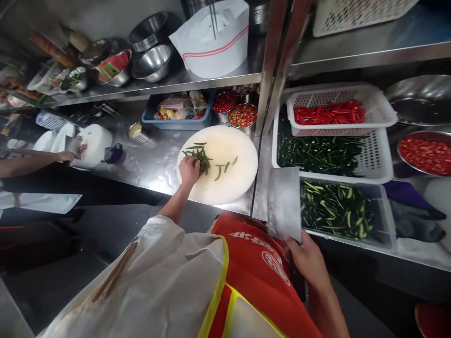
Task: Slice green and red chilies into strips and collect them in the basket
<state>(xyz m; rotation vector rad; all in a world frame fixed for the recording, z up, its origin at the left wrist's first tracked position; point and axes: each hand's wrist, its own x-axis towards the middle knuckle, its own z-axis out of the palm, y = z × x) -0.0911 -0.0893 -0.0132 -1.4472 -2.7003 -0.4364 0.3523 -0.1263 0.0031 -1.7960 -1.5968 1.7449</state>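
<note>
My left hand [189, 170] rests with curled fingers on a pile of green chili peppers [200, 152] at the left of a round white cutting board [232, 188]. What its fingertips pinch is partly hidden. A few loose green chilies [218, 172] lie in the middle of the board. In my right hand [306, 256] is a cleaver [284, 202], gripped by its handle. Its broad blade points away from me, right of the board, beside a clear bin of cut green peppers [334, 211].
White baskets hold red chilies [329, 113] and green chilies [320, 152] on the right. A bowl of chopped red chilies [428, 152] stands beyond. Behind the board are a blue bin [176, 123] and a metal shelf edge [225, 80]. At left, a co-worker's hand [66, 157] works at another board [95, 141].
</note>
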